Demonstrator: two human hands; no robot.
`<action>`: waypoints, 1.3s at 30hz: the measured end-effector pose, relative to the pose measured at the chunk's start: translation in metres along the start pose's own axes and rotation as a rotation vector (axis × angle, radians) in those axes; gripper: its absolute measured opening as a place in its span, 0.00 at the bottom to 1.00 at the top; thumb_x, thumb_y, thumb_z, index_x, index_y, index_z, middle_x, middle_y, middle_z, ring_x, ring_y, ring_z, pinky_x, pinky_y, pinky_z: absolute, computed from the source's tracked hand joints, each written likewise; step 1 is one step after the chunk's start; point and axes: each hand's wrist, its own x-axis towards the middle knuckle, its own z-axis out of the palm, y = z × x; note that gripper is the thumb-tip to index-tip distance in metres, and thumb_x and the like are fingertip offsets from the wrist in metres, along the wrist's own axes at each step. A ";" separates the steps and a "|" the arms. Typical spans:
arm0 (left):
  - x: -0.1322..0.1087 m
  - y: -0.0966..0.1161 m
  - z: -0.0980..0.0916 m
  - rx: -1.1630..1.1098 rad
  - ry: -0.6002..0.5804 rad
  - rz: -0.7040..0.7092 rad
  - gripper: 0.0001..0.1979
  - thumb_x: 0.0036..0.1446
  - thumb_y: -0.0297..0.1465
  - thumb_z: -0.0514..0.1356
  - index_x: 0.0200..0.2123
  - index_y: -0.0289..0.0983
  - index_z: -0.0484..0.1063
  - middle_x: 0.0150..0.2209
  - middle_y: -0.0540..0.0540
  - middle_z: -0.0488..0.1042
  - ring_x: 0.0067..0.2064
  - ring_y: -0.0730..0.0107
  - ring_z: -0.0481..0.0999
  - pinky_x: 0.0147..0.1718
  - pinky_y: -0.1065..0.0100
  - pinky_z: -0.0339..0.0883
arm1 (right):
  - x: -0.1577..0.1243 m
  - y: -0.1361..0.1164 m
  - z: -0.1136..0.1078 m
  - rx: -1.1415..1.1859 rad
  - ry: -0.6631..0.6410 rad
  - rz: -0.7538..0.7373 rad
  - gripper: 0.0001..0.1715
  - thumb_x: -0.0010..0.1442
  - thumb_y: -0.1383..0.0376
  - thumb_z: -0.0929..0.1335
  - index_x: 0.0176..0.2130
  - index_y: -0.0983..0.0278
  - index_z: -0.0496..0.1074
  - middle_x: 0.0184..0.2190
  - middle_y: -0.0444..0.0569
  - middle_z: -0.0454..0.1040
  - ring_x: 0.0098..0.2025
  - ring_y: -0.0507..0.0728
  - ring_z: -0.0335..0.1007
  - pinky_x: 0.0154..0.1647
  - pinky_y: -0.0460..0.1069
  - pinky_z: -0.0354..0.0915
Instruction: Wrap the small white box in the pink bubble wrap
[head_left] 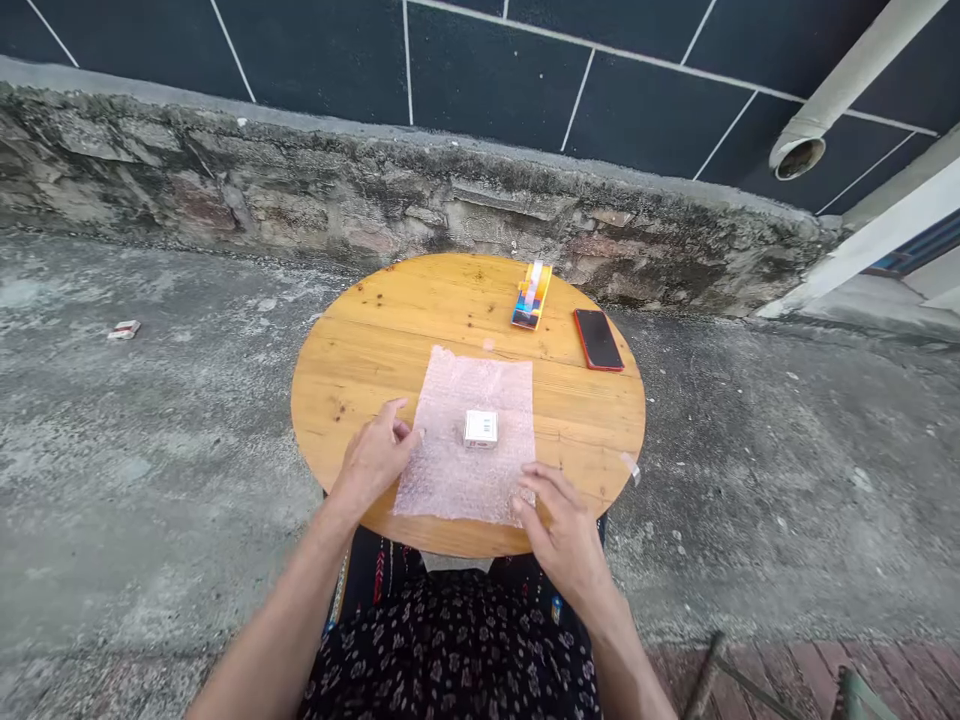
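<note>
A sheet of pale pink bubble wrap (pixel 450 470) lies flat on a round wooden table (pixel 360 350). A small white box (pixel 481 428) sits on the sheet near its middle. My left hand (pixel 373 456) rests at the sheet's left edge, fingertips touching it. My right hand (pixel 564 528) is at the sheet's near right corner, fingers spread on that corner. Neither hand touches the box.
A tape dispenser in orange and blue (pixel 532 294) and a red-edged phone (pixel 598 339) lie at the table's far right. A strip of tape (pixel 630 466) hangs off the right rim. Rough concrete ground surrounds the table, with a stone ledge (pixel 375 200) behind.
</note>
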 end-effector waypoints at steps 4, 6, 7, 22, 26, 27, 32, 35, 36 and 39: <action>-0.018 0.006 0.007 0.103 0.011 -0.019 0.29 0.56 0.38 0.56 0.61 0.40 0.59 0.35 0.49 0.77 0.39 0.59 0.76 0.36 0.64 0.65 | 0.034 0.007 0.012 0.106 0.011 0.013 0.20 0.62 0.66 0.64 0.54 0.60 0.66 0.55 0.54 0.67 0.57 0.60 0.65 0.58 0.59 0.63; -0.022 0.008 0.011 0.160 0.032 -0.006 0.29 0.56 0.37 0.56 0.61 0.39 0.58 0.37 0.48 0.77 0.42 0.57 0.76 0.38 0.62 0.65 | 0.051 0.007 0.020 0.121 0.008 0.018 0.26 0.60 0.67 0.65 0.58 0.59 0.62 0.58 0.53 0.64 0.58 0.61 0.64 0.58 0.60 0.63; -0.024 0.008 0.013 0.184 0.042 0.005 0.29 0.57 0.36 0.56 0.61 0.39 0.58 0.38 0.47 0.77 0.43 0.56 0.76 0.39 0.61 0.66 | 0.059 0.006 0.024 0.117 -0.002 0.019 0.30 0.58 0.67 0.66 0.59 0.59 0.60 0.59 0.53 0.63 0.59 0.61 0.63 0.59 0.61 0.62; -0.022 0.001 0.017 0.216 0.055 0.084 0.29 0.56 0.33 0.56 0.61 0.38 0.59 0.44 0.42 0.76 0.47 0.53 0.74 0.45 0.59 0.66 | 0.072 0.032 0.027 0.550 0.193 0.282 0.28 0.54 0.58 0.71 0.52 0.63 0.68 0.50 0.55 0.74 0.48 0.60 0.72 0.46 0.56 0.69; -0.021 0.003 0.015 0.231 0.027 0.079 0.28 0.57 0.34 0.56 0.61 0.39 0.59 0.42 0.42 0.76 0.46 0.53 0.74 0.44 0.59 0.66 | 0.064 0.034 0.026 0.588 0.209 0.301 0.27 0.54 0.58 0.72 0.52 0.62 0.67 0.51 0.55 0.73 0.51 0.61 0.71 0.50 0.57 0.69; -0.021 0.003 0.015 0.239 0.023 0.079 0.28 0.57 0.34 0.56 0.61 0.39 0.59 0.41 0.43 0.76 0.45 0.53 0.74 0.43 0.59 0.66 | 0.062 0.036 0.026 0.590 0.216 0.301 0.27 0.54 0.58 0.72 0.52 0.62 0.67 0.51 0.55 0.73 0.50 0.61 0.72 0.49 0.57 0.69; -0.021 0.005 0.015 0.293 0.031 0.060 0.27 0.58 0.34 0.54 0.62 0.42 0.59 0.37 0.43 0.76 0.42 0.53 0.75 0.40 0.60 0.66 | 0.058 0.058 0.016 0.397 0.328 0.346 0.31 0.53 0.56 0.71 0.54 0.63 0.67 0.50 0.56 0.74 0.43 0.60 0.74 0.46 0.58 0.70; -0.021 0.008 0.017 0.333 0.055 0.049 0.27 0.59 0.33 0.53 0.62 0.42 0.58 0.36 0.43 0.76 0.40 0.53 0.76 0.38 0.61 0.66 | 0.059 0.077 0.001 0.240 0.366 0.374 0.33 0.54 0.56 0.71 0.56 0.63 0.65 0.52 0.57 0.72 0.39 0.59 0.74 0.44 0.59 0.71; -0.022 0.009 0.017 0.344 0.060 0.047 0.27 0.59 0.33 0.53 0.62 0.42 0.58 0.36 0.43 0.76 0.40 0.54 0.76 0.38 0.61 0.66 | 0.059 0.083 -0.004 0.207 0.355 0.380 0.33 0.54 0.56 0.70 0.56 0.63 0.65 0.52 0.57 0.72 0.38 0.59 0.74 0.44 0.59 0.71; -0.022 0.011 0.018 0.355 0.061 0.048 0.28 0.58 0.32 0.52 0.62 0.40 0.57 0.37 0.42 0.76 0.40 0.53 0.76 0.38 0.61 0.66 | 0.057 0.092 -0.016 0.088 0.303 0.342 0.32 0.56 0.56 0.69 0.58 0.63 0.64 0.52 0.58 0.71 0.45 0.62 0.74 0.49 0.63 0.68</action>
